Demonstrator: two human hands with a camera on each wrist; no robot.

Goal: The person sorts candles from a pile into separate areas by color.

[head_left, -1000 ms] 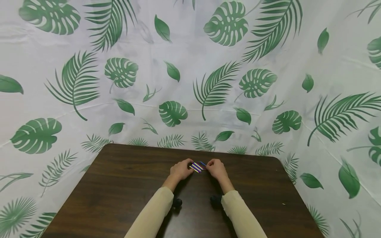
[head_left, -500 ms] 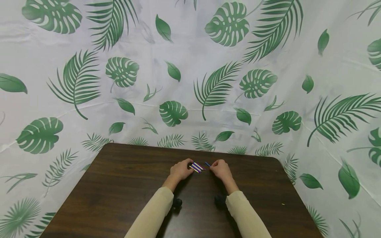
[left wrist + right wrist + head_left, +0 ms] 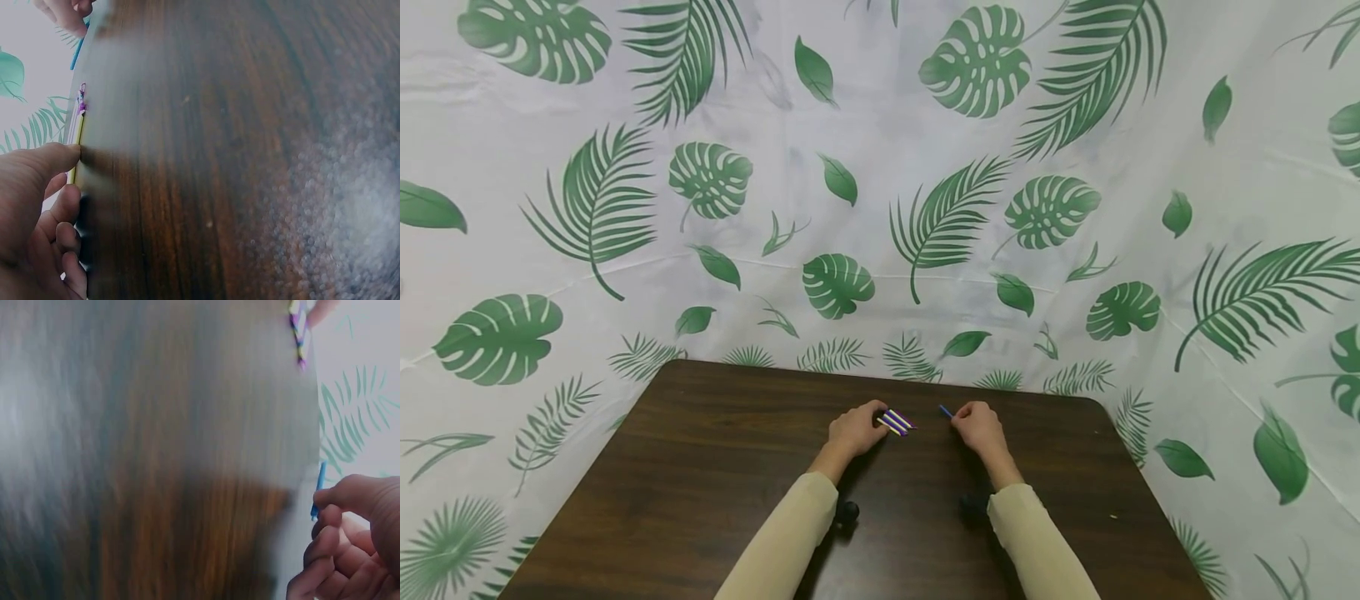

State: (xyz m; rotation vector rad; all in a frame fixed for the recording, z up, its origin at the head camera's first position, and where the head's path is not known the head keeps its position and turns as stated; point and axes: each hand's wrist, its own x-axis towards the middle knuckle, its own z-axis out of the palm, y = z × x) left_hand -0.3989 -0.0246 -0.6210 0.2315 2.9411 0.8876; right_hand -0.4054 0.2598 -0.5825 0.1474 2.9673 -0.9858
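Between the thumb and fingers of my left hand (image 3: 852, 429) is a small flat piece with slanted yellow, purple and white stripes (image 3: 897, 422). The left wrist view shows its yellow edge (image 3: 79, 128) edge-on, with purple bits and a small loop at the far end. My right hand (image 3: 979, 429), a short way to the right, pinches a thin blue stick (image 3: 945, 411) by its lower end. In the right wrist view the blue stick (image 3: 321, 475) pokes up past the thumb, apart from the striped piece (image 3: 299, 334). What the stick is exactly I cannot tell.
Both hands are over the far part of a dark wooden table (image 3: 722, 467). A tiny yellow scrap (image 3: 1113, 517) lies at the right. Behind the table hangs a white cloth (image 3: 865, 225) with green leaves. Black devices (image 3: 847, 512) sit under the wrists.
My right hand has moved to the right with the blue stick, away from the striped piece. My left hand has stayed in place.
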